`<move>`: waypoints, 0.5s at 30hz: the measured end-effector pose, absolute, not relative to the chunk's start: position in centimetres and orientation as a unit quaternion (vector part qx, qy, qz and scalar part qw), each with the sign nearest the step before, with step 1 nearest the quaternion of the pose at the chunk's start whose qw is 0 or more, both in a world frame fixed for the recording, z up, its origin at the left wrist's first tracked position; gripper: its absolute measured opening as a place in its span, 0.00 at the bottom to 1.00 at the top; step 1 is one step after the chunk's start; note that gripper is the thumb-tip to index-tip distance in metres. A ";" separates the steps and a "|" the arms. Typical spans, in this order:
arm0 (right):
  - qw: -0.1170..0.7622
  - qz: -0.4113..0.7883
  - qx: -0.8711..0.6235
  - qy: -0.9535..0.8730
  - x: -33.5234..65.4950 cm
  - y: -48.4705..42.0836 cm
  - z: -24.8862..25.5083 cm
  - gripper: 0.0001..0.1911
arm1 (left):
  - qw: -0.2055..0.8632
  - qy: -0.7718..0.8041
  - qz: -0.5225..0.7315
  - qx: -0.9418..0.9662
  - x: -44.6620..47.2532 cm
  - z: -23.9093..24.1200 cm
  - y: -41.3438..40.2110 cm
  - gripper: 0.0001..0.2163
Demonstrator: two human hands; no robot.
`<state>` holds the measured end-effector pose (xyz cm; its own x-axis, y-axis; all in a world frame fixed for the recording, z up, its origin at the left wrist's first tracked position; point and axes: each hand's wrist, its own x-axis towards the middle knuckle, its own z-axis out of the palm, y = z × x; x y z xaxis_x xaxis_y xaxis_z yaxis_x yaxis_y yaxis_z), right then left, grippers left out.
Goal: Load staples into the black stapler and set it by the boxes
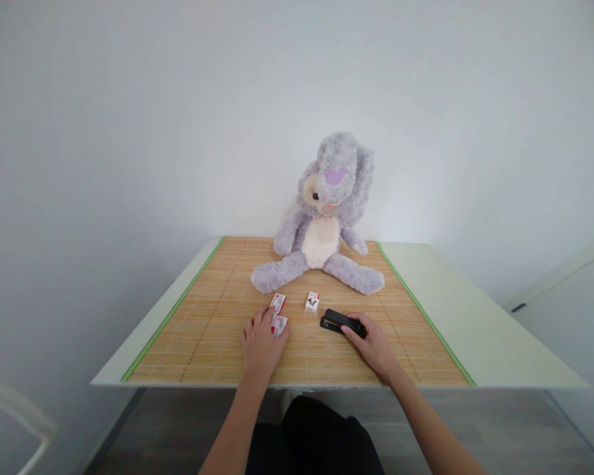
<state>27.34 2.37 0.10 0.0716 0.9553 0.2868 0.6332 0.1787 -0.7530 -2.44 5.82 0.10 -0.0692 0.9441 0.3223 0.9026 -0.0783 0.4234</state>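
Note:
My left hand (261, 344) rests on the bamboo mat (212, 330), its fingers curled around a small red-and-white staple box (280, 325). A second box of the same kind (278, 302) lies just beyond it, and a third (312, 301) sits upright to the right. My right hand (373, 343) grips the rear end of a black stapler (339, 321), which lies flat on the mat with its nose pointing left.
A grey-lilac plush rabbit (325, 218) sits at the back of the mat against the white wall. The mat covers a pale table (475, 316) with bare strips on both sides. My dark-clothed lap shows below the table's front edge.

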 end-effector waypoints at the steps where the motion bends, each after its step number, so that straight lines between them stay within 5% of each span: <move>1: 0.406 0.198 -0.610 -0.651 27.3 2.4 0.1 0.21 | 0.037 0.681 0.273 0.678 -2.8 0.1 5.8 0.23; 15: 0.406 0.207 -0.610 -0.648 27.5 2.3 0.1 0.20 | -0.022 0.786 0.241 0.569 -11.4 -0.3 4.2 0.25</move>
